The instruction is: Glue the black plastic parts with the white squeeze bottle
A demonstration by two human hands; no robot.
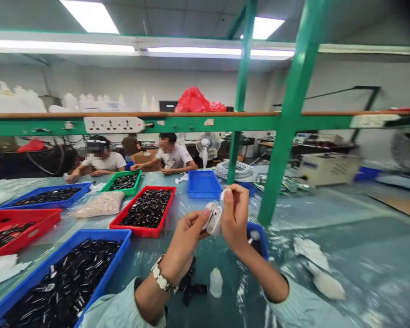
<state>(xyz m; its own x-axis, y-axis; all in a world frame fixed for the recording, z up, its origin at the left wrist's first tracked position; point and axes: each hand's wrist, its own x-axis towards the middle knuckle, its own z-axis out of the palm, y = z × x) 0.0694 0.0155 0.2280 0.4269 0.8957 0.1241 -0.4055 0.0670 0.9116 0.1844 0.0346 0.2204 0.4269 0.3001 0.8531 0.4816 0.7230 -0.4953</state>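
Note:
Raised over the table, a small white earbud case [214, 219] shows a white earbud with a dark spot in its opening. My left hand [189, 232] is closed on the case's left side, thumb on top. Close against its right side is my right hand [235, 214], closed, with thumb and forefinger pinching a small white piece [222, 195]; its kind is mostly hidden by the fingers. On the table below are a small translucent bottle [216, 283] and several loose black pieces [191, 284], partly behind my left wrist.
Left, black parts fill a large blue tray [127, 237], a red tray [114, 223] and other trays. A bag of beige bits [100, 205] lies among them. A green post [283, 118] rises right of my hands. White cloths [310, 253] lie right. Two people sit opposite.

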